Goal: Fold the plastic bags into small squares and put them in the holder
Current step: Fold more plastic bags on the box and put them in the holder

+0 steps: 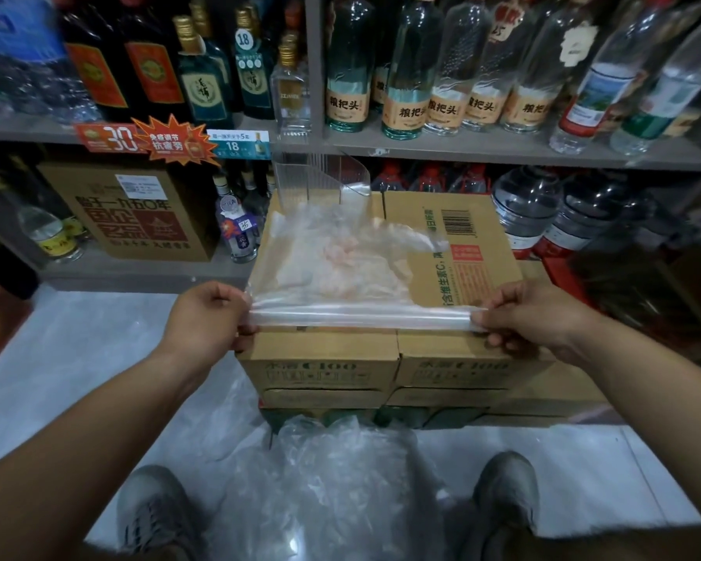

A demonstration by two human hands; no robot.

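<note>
A clear plastic bag [332, 261] lies spread on top of a cardboard box [474, 253]. Its near edge is folded into a narrow strip along the box's front edge. My left hand [207, 317] pinches the strip's left end. At the strip's right end, my right hand [531, 317] pinches it the same way. A clear plastic holder [320, 176] stands at the back of the box, beyond the bag. A heap of more clear bags [340, 479] lies on the floor between my shoes.
The box sits on a stack of cartons [324, 370] in front of shelves [502, 149] full of glass bottles. A brown carton [130, 212] is on the lower shelf at left. Large water jugs [527, 208] stand at right. Pale floor [77, 358] spreads at left.
</note>
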